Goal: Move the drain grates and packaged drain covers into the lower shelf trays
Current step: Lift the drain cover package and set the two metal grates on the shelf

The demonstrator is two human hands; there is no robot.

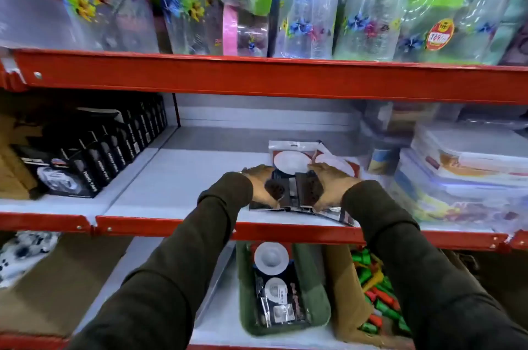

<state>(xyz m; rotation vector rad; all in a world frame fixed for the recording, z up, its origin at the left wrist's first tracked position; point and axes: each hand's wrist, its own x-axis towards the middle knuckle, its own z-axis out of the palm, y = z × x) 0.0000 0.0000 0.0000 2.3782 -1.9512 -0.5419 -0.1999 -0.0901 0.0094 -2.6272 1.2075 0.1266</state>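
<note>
Gripping packaged drain covers (pixel 294 192) between both hands.

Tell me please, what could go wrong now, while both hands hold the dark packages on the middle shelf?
1. The left hand and right hand squeeze a loose stack of dark packages from its sides; the flat packs could slip out and fall.
2. The green tray below already holds packaged covers, so a whole stack may not fit and could spill.
3. The white-disc packages behind lean against the stack; lifting it may drag them forward, perhaps off the red shelf edge.
</note>
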